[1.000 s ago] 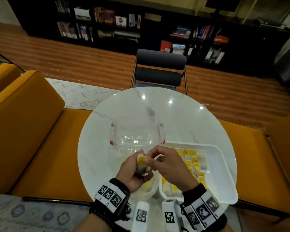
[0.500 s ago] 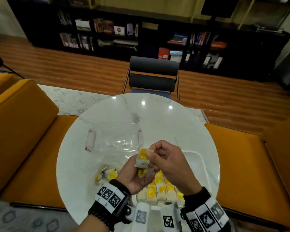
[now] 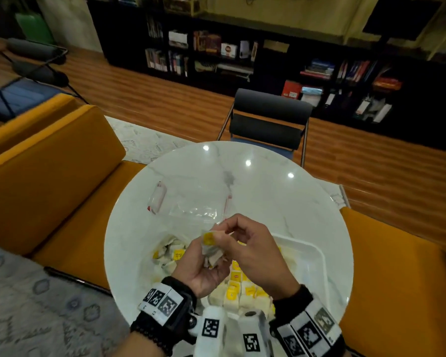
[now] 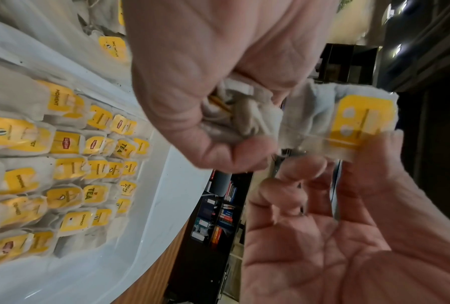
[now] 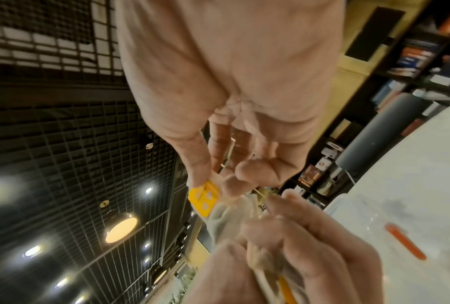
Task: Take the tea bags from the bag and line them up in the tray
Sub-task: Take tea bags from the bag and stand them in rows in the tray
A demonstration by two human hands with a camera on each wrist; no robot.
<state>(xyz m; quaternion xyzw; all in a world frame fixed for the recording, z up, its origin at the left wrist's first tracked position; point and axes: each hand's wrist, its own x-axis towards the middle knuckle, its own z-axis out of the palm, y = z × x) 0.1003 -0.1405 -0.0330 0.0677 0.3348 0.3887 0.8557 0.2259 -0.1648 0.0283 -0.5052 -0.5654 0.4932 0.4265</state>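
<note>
Setting: round white marble table (image 3: 281, 202) between orange sofas, dark chair beyond it, bookshelves along the far wall.

Left hand (image 3: 204, 266): raised over the table, palm up, fingers curled round a clump of tea bags (image 4: 231, 115). Closed on them.

Right hand (image 3: 252, 251): just beside the left and touching the same clump. Thumb and forefinger pinch one tea bag (image 4: 348, 121) at its yellow tag; the other fingers hang loosely curled. The pinched bag is still partly caught in the clump.

Tray (image 3: 317, 256): white, under and to the right of the hands. Rows of tea bags fill its near part, yellow tags upward; the far part is bare.

Bag (image 3: 170, 251): clear plastic, on the table left of the tray, with loose tea bags in it.

Container (image 3: 191, 204): clear, red clips, behind the hands; it looks to hold nothing.

Risks, as judged: strings in the clump may be tangled, so a pull on the one bag could drag others out and drop them on the tidy rows. A pull by the tag alone could tear tag or string from the paper. A loosened left grip would spill the clump.
</note>
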